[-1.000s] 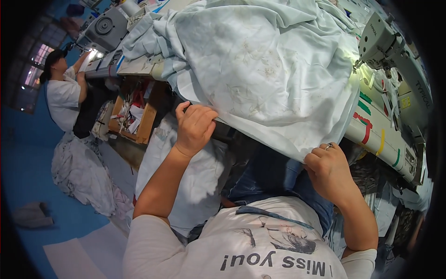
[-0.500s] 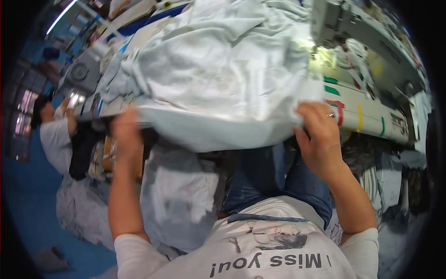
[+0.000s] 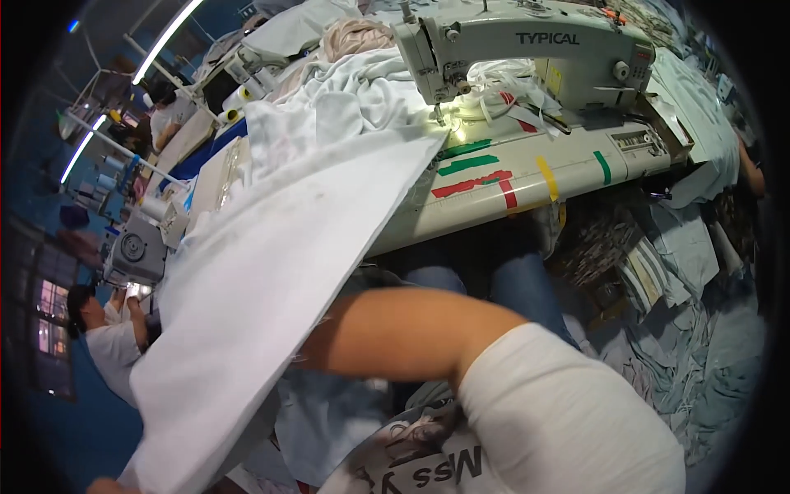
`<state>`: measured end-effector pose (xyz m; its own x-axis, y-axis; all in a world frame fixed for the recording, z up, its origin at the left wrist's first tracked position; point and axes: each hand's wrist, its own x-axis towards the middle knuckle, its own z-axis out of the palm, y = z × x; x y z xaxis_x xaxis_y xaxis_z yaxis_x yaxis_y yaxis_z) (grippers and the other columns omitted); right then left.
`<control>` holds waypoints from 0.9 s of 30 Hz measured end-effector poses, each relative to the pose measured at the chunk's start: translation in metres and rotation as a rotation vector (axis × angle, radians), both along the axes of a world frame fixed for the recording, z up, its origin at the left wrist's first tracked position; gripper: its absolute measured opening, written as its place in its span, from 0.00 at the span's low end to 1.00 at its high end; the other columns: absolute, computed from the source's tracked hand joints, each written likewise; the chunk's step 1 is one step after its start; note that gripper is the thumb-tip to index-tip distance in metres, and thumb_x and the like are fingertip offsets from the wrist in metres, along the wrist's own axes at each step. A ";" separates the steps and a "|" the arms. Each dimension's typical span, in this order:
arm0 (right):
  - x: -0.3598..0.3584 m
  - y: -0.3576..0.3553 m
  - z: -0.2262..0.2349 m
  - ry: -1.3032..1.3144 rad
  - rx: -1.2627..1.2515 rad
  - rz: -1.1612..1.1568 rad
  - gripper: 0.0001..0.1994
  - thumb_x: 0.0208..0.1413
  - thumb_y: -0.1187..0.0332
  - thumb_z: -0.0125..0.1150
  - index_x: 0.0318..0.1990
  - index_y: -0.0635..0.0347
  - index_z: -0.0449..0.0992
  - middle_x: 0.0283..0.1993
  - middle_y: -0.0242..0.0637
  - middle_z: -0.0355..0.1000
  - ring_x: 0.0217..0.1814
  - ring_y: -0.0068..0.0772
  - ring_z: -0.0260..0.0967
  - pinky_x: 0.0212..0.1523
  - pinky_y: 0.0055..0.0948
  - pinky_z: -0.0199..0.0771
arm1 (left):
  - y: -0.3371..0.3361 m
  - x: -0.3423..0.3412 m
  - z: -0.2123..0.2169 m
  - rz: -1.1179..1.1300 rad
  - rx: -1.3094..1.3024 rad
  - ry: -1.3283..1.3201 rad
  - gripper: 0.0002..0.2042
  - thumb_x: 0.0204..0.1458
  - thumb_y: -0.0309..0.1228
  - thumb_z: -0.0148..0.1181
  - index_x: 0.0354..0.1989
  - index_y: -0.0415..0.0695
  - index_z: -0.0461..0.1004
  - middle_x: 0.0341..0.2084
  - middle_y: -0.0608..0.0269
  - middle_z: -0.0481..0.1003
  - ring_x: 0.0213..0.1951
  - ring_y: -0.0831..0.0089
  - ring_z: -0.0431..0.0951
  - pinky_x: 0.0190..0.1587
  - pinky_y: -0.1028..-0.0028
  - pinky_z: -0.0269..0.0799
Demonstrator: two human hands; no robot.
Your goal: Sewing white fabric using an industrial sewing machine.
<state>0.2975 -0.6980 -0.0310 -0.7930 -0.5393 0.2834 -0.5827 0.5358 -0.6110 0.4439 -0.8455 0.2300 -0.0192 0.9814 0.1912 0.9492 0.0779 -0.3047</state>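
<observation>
Head view: a white cloth (image 3: 271, 272) drapes off the desk (image 3: 494, 193) over the right forearm (image 3: 403, 333), both hands hidden, grip untellable.

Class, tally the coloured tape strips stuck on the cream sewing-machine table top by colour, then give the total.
Green tape strips: 3
Red tape strips: 2
Yellow tape strip: 1
Total: 6

A grey-white sewing machine (image 3: 527, 41) stands on a worktop (image 3: 527, 185) marked with coloured tape strips (image 3: 473, 165), while another person (image 3: 111, 346) sits far left.
</observation>
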 end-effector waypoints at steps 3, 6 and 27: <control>0.029 -0.051 -0.002 0.141 -0.346 0.184 0.31 0.46 0.67 0.60 0.60 0.67 0.62 0.65 0.51 0.57 0.69 0.43 0.51 0.66 0.33 0.51 | -0.049 -0.021 -0.043 0.445 0.289 -0.130 0.10 0.45 0.29 0.61 0.20 0.38 0.67 0.17 0.58 0.65 0.23 0.62 0.66 0.29 0.68 0.60; 0.071 -0.005 -0.049 -0.486 -0.148 0.069 0.27 0.47 0.65 0.61 0.54 0.68 0.67 0.54 0.58 0.65 0.56 0.54 0.64 0.57 0.43 0.64 | -0.063 -0.032 -0.079 0.735 0.451 -0.250 0.05 0.39 0.22 0.62 0.20 0.36 0.71 0.19 0.56 0.70 0.25 0.65 0.71 0.30 0.71 0.64; 0.132 0.097 0.074 0.743 -0.175 -0.222 0.23 0.33 0.74 0.66 0.43 0.61 0.72 0.44 0.45 0.70 0.48 0.41 0.69 0.47 0.39 0.69 | -0.076 0.011 -0.141 0.356 1.006 -0.074 0.08 0.43 0.19 0.65 0.22 0.40 0.70 0.25 0.60 0.72 0.26 0.77 0.67 0.30 0.78 0.63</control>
<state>0.4300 -0.6014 0.0428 -0.4467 -0.2892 0.8466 -0.7617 0.6193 -0.1904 0.4554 -0.9217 0.0892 -0.3182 0.3089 0.8963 0.8355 0.5381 0.1112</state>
